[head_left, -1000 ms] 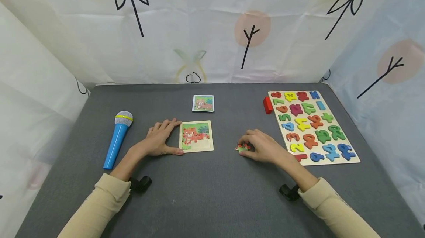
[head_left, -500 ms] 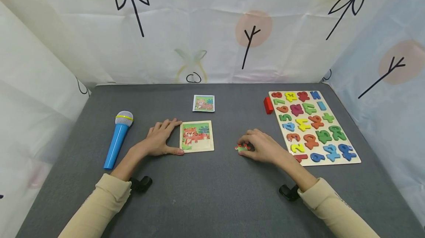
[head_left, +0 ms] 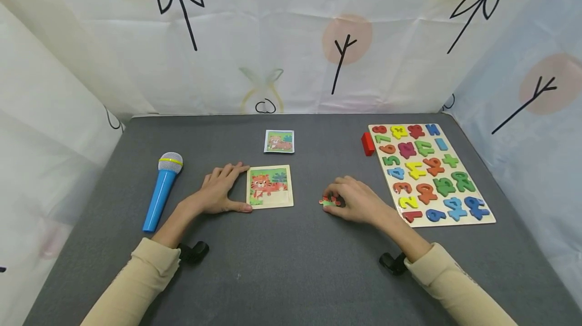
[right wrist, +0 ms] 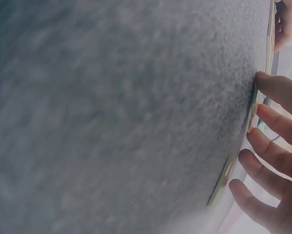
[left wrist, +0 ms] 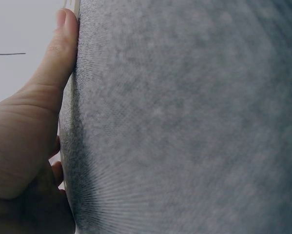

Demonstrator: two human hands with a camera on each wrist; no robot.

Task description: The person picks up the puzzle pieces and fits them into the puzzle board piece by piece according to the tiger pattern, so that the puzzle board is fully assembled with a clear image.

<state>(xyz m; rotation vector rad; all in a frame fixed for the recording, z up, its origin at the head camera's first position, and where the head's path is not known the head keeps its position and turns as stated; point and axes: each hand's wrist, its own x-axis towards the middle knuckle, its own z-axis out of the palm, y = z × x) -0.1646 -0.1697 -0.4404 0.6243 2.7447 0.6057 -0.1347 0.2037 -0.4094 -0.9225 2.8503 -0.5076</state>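
Note:
A square wooden jigsaw board [head_left: 279, 200] with a red tiger picture lies on the grey table. Its lower right part shows bare wood. My left hand [head_left: 218, 192] rests at the board's left edge, thumb by the near corner and fingertips by the far one; the left wrist view shows the thumb stretched along the table. To the right of the board, my right hand [head_left: 356, 202] holds a small red and green jigsaw piece [head_left: 328, 203] low at the table with bent thumb and fingers. The fingers cover part of that piece.
Behind the board lies a small picture card [head_left: 279, 142]. A blue toy microphone [head_left: 161, 189] lies at the left. Over on the right are a board of coloured numbers and letters [head_left: 423, 215] and a red block [head_left: 368, 144]. Patterned cloth walls [head_left: 291, 38] surround the table.
My right hand has shifted slightly left with the jigsaw piece, toward the board. The left hand and the board have stayed in place.

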